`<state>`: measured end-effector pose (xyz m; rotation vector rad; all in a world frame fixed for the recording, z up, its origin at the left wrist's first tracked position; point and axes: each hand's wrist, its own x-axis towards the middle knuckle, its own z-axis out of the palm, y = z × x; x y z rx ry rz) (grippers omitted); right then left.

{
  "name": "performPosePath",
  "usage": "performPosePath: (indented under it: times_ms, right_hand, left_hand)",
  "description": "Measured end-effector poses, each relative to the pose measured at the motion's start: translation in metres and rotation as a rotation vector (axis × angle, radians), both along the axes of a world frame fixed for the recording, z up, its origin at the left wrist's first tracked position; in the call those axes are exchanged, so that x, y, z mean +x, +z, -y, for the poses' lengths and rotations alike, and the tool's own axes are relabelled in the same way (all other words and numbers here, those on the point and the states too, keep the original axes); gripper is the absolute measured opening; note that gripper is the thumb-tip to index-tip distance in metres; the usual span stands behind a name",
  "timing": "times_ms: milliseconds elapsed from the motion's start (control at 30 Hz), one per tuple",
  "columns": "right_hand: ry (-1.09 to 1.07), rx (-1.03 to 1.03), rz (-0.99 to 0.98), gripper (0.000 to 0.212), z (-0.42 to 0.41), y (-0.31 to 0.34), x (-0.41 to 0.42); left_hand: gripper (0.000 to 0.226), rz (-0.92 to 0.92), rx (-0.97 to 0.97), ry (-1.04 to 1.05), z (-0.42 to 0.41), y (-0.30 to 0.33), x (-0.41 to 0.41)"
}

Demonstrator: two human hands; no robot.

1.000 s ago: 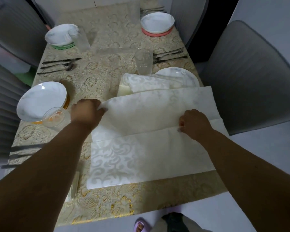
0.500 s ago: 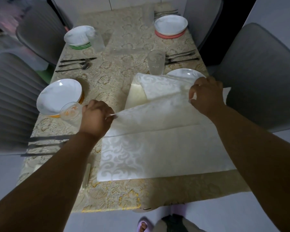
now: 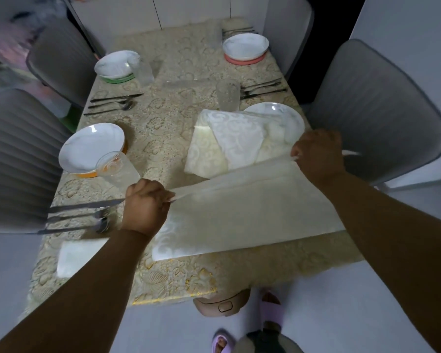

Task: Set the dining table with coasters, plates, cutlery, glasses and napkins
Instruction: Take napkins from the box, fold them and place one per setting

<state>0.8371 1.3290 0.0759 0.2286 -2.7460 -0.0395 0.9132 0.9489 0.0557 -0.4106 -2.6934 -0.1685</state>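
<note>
A large cream damask napkin [image 3: 245,212] lies at the near right of the table, folded over on itself. My left hand [image 3: 145,207] pinches the left end of its fold. My right hand [image 3: 316,156] pinches the right end, lifted off the table. Beyond the fold a stack of folded napkins [image 3: 224,141] leans onto a white plate [image 3: 280,115]. Three more white plates stand at the near left [image 3: 89,146], far left [image 3: 115,63] and far right [image 3: 245,45]. A small folded napkin [image 3: 74,256] lies at the near left edge.
Glasses stand near the left plate [image 3: 115,169], at the far left [image 3: 144,72] and mid right [image 3: 227,94]. Cutlery sets lie at the near left [image 3: 82,215], mid left [image 3: 112,103] and right [image 3: 262,86]. Grey chairs [image 3: 377,110] flank the table.
Both hands raised the napkin's upper layer and pulled the fold taut; the right hand moved away from me, toward the right plate. The camera view shifted.
</note>
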Motion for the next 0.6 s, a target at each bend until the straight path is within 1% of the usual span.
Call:
performPosePath:
  times_ms: [67, 133, 200, 267, 333, 400, 467, 600]
  right_hand:
    - [0.063, -0.065, -0.080, 0.019, -0.006, -0.007, 0.021]
    - [0.114, -0.114, -0.108, 0.016, -0.011, -0.020, 0.041]
    - [0.128, -0.156, -0.088, 0.017, -0.016, -0.036, 0.058]
    - [0.123, -0.170, -0.034, 0.022, -0.020, -0.051, 0.073]
    - [0.072, -0.201, 0.022, 0.022, -0.024, -0.062, 0.085]
    - [-0.035, -0.244, 0.052, 0.022, -0.029, -0.068, 0.094]
    - [-0.095, -0.245, 0.032, 0.022, -0.036, -0.069, 0.101]
    - [-0.115, -0.268, -0.045, 0.023, -0.038, -0.063, 0.116]
  left_hand:
    - [0.016, 0.043, -0.033, 0.026, -0.001, -0.002, 0.010]
    - [0.017, 0.093, -0.073, 0.048, -0.002, -0.004, 0.020]
    - [0.015, 0.135, -0.108, 0.055, -0.003, -0.009, 0.028]
    - [0.014, 0.189, -0.099, 0.065, -0.003, -0.014, 0.036]
    - [0.015, 0.245, -0.087, 0.073, -0.002, -0.018, 0.042]
    - [0.017, 0.306, -0.069, 0.079, 0.000, -0.020, 0.048]
    - [0.015, 0.342, -0.035, 0.078, 0.001, -0.022, 0.052]
    - [0.008, 0.354, 0.037, 0.024, 0.004, -0.024, 0.062]
